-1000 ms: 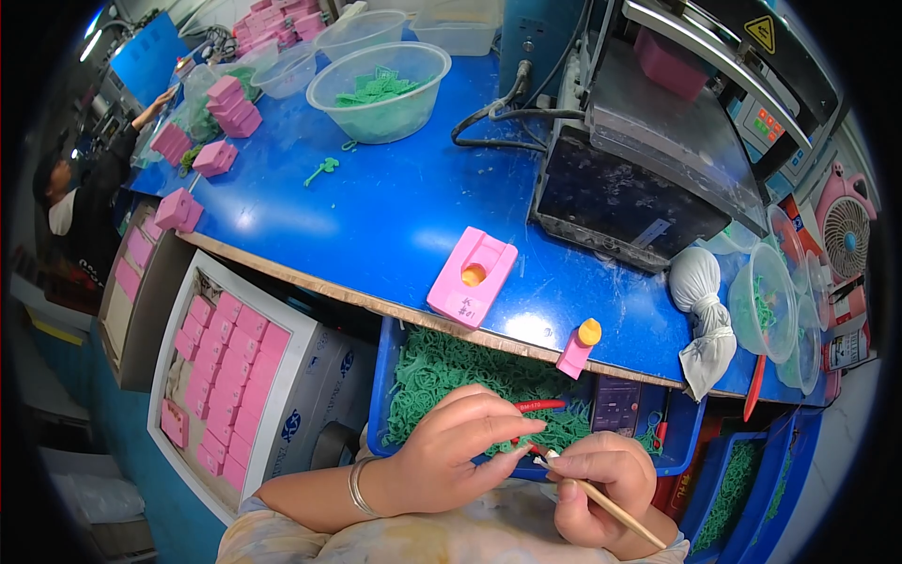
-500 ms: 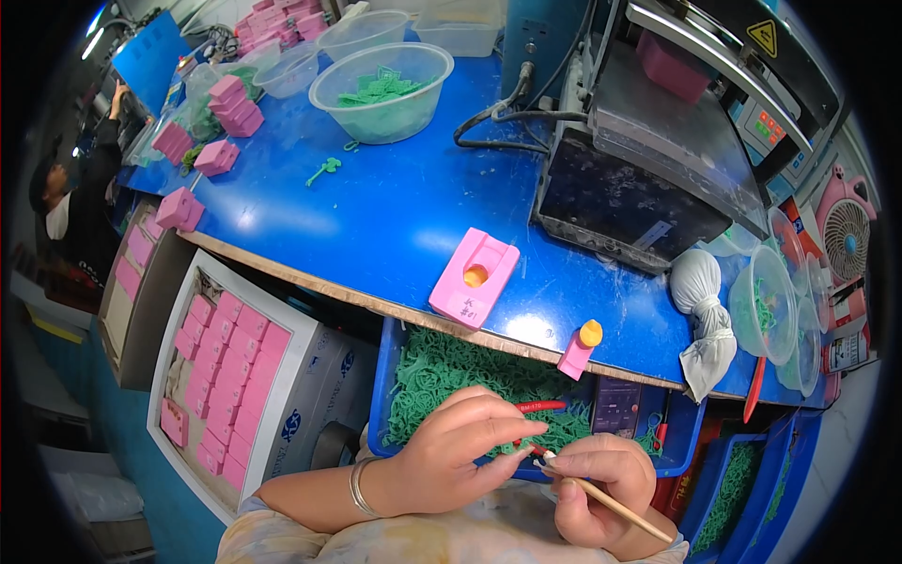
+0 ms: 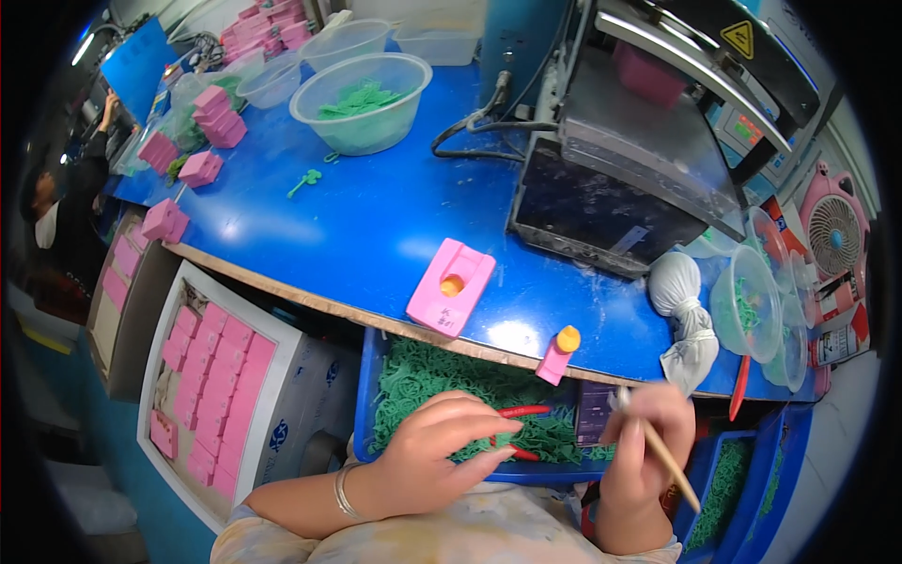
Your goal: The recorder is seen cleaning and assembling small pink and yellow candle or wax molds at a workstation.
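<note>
My right hand [image 3: 650,437], raised just beyond the front edge of the table, grips a thin wooden stick [image 3: 672,465]; something whitish shows near its upper end, too blurred to name. My left hand [image 3: 446,440] is half curled over a blue bin [image 3: 369,399] of green rubbery pieces [image 3: 423,376], thumb and fingers apart with nothing visible between them. Beside those fingertips are the red handles [image 3: 522,411] of a tool whose head I cannot see. On the table stand a pink block [image 3: 432,310] with a yellowish hole and a smaller pink block [image 3: 553,365] topped by a yellow piece [image 3: 568,338].
A dark press machine [image 3: 601,202] occupies the right of the blue table [image 3: 348,244]. Nearby lie a tied white cloth bag [image 3: 676,291] and plastic bowls [image 3: 742,310]. A large bowl [image 3: 362,132] holds green pieces. Pink blocks fill a box [image 3: 282,329] at left; a person [image 3: 75,202] is farther left.
My right hand has moved up and away from my left, carrying the stick toward the table edge. The left hand stays nearly in place. The whole view has shifted slightly.
</note>
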Demonstrator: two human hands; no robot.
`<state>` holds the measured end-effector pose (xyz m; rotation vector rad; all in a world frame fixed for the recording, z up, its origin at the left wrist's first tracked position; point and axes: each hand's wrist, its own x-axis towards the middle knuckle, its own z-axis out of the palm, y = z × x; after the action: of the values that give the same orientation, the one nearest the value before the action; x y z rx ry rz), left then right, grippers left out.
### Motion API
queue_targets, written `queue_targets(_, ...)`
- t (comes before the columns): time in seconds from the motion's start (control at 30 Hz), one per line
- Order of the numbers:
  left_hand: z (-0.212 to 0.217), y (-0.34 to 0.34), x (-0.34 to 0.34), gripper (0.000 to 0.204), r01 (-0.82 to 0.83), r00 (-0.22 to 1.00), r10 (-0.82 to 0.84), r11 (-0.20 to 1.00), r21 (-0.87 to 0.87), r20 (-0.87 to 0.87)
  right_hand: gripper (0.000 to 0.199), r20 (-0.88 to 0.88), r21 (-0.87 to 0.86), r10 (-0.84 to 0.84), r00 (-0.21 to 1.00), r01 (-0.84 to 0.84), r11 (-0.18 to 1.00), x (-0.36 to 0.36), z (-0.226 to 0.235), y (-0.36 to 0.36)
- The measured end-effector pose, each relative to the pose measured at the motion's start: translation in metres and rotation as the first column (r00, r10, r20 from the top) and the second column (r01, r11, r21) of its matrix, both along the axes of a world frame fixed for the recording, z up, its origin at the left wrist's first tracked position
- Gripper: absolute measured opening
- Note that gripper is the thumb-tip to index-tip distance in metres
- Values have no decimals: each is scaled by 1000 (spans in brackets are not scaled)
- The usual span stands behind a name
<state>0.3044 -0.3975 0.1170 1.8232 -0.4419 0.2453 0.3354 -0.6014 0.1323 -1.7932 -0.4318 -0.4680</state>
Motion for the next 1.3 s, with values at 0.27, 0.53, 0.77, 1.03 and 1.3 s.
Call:
queue_targets(0.27, 1, 3, -2, 16, -188, 642, -240, 871, -453, -728, 40, -252, -100, -75, 965, 51, 994, 36, 8, -9)
queue_targets(0.53, 6, -6, 2, 19, -226, 601, -306, 821, -524, -738, 18, -84, -293, 278, 957, -290, 911, 10, 0, -5)
queue_targets(0.77, 4, -13, -1, 14, -23, 901, -83, 971, -237, -426, 9, -470, 44, 465, 750, -506, 861, 1, 1, 1)
queue_targets(1.03, 25, 9, 11, 35, -418, 884, 263, 814, 402, 387, 17, 397, -222, -722, 567, 822, 524, 107, 84, -193)
queue_targets(1.3, 29, 14, 58, 56, -583, 800, 499, 517, 627, 333, 20, 312, -439, -661, 682, 721, 536, 108, 88, -188)
